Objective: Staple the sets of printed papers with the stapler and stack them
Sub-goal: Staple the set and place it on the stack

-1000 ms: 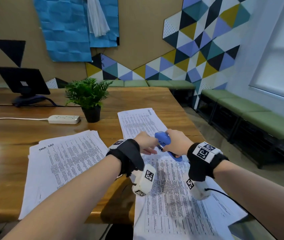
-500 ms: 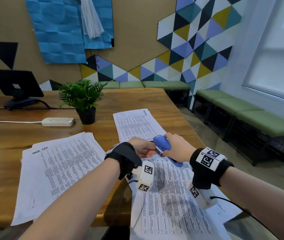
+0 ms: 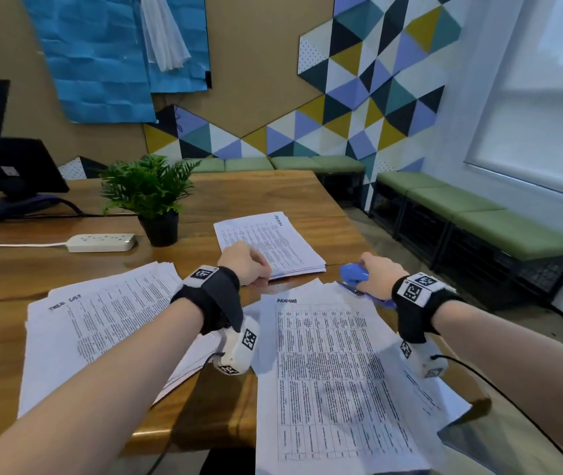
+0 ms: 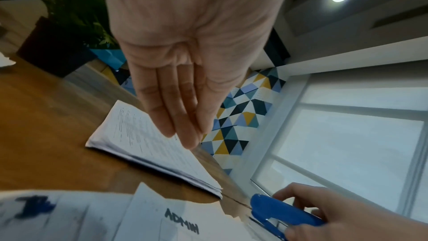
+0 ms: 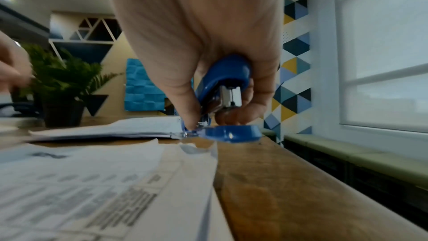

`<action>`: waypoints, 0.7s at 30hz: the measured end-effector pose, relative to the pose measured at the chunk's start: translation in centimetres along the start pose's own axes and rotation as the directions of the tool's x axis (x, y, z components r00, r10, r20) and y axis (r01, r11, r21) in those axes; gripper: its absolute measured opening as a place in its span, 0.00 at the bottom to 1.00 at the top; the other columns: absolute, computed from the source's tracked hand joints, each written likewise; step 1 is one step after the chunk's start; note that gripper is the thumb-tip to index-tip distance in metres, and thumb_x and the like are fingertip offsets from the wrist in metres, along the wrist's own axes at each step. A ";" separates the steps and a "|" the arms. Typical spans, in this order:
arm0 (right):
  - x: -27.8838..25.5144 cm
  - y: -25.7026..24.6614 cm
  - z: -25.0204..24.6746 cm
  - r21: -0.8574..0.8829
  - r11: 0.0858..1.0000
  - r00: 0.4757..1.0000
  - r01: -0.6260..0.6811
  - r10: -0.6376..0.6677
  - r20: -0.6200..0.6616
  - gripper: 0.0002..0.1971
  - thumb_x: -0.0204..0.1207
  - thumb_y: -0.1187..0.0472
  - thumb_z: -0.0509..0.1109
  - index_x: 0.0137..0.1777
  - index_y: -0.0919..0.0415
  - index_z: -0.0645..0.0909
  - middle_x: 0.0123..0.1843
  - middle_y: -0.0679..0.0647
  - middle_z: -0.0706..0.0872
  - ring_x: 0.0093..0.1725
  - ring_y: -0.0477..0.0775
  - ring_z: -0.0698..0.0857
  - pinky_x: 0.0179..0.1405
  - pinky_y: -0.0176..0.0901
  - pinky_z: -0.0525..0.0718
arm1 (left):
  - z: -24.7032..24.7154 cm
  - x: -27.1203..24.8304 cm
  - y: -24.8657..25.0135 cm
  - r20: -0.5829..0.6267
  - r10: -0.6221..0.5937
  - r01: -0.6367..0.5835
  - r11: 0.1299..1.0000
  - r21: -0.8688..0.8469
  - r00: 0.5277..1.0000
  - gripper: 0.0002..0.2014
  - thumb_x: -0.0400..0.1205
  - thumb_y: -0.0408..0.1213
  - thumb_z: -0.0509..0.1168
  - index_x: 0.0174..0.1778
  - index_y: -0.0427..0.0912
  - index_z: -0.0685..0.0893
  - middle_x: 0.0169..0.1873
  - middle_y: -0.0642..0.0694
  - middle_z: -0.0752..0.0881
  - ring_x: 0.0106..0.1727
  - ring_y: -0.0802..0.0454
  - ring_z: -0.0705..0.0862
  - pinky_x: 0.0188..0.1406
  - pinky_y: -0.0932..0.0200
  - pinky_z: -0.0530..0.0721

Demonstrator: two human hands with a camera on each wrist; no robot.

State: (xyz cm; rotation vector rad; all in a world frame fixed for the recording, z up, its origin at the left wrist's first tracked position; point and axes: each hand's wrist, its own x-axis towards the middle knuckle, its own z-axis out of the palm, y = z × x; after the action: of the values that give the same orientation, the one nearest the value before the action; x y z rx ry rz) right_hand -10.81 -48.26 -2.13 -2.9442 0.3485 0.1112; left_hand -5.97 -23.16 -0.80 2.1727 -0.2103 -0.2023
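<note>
My right hand (image 3: 374, 270) grips the blue stapler (image 3: 352, 274) at the table's right side, just past the top right corner of the near printed set headed ADMIN (image 3: 335, 371). In the right wrist view the stapler (image 5: 228, 72) has its mouth gaping, thumb and fingers (image 5: 234, 114) wrapped round it. My left hand (image 4: 183, 135) has straight fingers pointing down at the near left corner of the far paper stack (image 4: 139, 135); contact is unclear. A loose pile of printed sheets (image 3: 102, 320) lies at the left.
A potted plant (image 3: 151, 193), a white power strip (image 3: 102, 242) and a dark monitor (image 3: 9, 169) stand on the wooden table (image 3: 273, 193) at the back left. The ADMIN set overhangs the table's near edge. Green benches (image 3: 479, 214) line the right wall.
The hands were together at the near set's top corner with the stapler. Now they are apart: the left has gone to the far stack, the right has carried the stapler off to the right.
</note>
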 end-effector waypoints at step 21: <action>-8.5 20.5 -3.3 0.655 0.754 0.861 -0.058 0.369 -0.349 0.18 0.72 0.49 0.70 0.57 0.59 0.82 0.42 0.54 0.82 0.45 0.55 0.80 0.50 0.50 0.78 | 20.2 -10.3 20.6 0.044 0.677 -0.676 0.736 -0.035 0.735 0.03 0.78 0.36 0.67 0.42 0.42 0.85 0.38 0.47 0.87 0.47 0.44 0.86 0.49 0.53 0.82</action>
State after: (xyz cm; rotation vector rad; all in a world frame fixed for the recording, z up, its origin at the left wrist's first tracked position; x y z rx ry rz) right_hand -23.73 -66.62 -1.44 -2.2074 0.6541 -0.5831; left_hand -22.00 -48.54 5.24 1.9290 -1.0121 0.1599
